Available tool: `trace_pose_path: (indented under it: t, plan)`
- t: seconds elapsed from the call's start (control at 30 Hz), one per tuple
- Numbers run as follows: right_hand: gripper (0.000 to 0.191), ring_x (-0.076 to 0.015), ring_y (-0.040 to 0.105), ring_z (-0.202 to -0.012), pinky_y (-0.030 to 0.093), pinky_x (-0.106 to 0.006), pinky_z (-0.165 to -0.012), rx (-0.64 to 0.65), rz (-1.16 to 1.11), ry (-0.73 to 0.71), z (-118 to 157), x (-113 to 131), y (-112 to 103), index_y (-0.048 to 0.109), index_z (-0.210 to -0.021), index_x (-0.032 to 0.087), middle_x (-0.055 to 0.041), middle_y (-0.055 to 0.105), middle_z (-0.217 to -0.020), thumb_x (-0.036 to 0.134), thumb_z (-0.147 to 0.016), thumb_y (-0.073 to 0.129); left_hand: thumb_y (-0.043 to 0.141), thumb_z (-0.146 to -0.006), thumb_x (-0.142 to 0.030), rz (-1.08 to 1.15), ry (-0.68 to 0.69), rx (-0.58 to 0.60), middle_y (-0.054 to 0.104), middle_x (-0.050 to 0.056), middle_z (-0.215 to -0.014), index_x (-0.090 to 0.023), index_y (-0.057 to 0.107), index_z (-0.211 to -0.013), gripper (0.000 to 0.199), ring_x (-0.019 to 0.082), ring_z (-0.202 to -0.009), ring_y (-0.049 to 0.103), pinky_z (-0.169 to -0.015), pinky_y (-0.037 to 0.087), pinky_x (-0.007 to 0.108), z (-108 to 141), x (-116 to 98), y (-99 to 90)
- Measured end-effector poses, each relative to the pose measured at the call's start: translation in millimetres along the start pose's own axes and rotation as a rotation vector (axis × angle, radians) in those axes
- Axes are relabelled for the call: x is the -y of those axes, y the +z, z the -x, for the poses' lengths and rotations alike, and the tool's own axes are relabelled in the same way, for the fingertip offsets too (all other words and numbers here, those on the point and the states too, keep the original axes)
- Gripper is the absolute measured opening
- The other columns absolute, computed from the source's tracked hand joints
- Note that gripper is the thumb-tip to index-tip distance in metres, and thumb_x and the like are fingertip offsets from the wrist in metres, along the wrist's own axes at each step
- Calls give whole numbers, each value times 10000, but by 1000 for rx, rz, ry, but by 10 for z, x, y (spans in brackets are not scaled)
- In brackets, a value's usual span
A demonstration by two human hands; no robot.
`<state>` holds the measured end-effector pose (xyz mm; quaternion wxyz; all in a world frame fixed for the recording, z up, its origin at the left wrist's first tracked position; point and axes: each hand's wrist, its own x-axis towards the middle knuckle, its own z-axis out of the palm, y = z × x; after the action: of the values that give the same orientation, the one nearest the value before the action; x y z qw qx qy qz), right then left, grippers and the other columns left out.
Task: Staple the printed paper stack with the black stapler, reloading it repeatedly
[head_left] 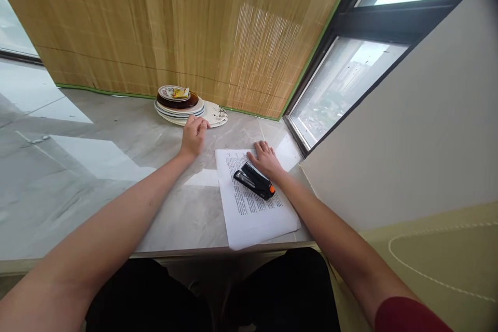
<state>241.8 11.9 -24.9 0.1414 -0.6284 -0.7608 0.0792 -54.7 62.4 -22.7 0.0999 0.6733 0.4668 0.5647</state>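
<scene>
My left hand (pixel 193 135) rests on the marbled counter with its fingers curled in. It lies just in front of a stack of plates (pixel 179 109), and nothing shows in it. My right hand (pixel 266 159) lies flat with fingers spread at the top right corner of a sheaf of printed paper (pixel 229 223). A black stapler (pixel 254 180) with an orange end sits slantwise on the printed text, its upper arm raised from the base. The right thumb is close to the stapler; I cannot tell whether they touch.
A bamboo blind (pixel 167 21) hangs behind the counter (pixel 175 218). A dark-framed window (pixel 334 83) and a white wall (pixel 420 135) bound the right side. The counter's front edge runs above my knees, and the paper slightly overhangs it.
</scene>
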Motion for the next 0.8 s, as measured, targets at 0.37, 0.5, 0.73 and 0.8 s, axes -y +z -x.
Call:
trace_pose_path:
  t: [0.37,0.5,0.73,0.8]
  plan:
    - [352,-330,389,-1644,381,-620,-1291,34,-15,-465,-370,1590,475,666,-1435,312,-38,495,-1739,458,-1134,554,462,-1092,-278,-69,-120,-270,591,56,-860,-214,617,-776,358,238,-907,608,-945,488,425,-126,214,-130]
    - [251,-254,438,-1627,351,-476,-1334,84,-113,-686,-313,1644,427,795,-1281,361,34,608,-1649,356,-1091,631,434,-1120,-319,-108,-121,-312,581,50,-803,-216,589,-751,413,242,-966,609,-947,459,461,-151,296,-198]
    - [375,-247,444,-1623,287,-611,-1353,185,-135,-622,-129,851,164,687,-1477,338,-21,520,-1723,334,-1173,468,451,-1113,-307,-108,-88,-272,556,40,-802,-238,592,-762,385,242,-897,610,-910,492,417,-102,194,-149]
    - [419,-247,412,-1647,221,-643,-1371,222,-128,-615,-95,568,65,647,-1534,324,-54,498,-1737,314,-1179,424,464,-1094,-284,-97,-87,-216,584,46,-835,-235,593,-761,360,236,-872,613,-888,501,396,-77,115,-120]
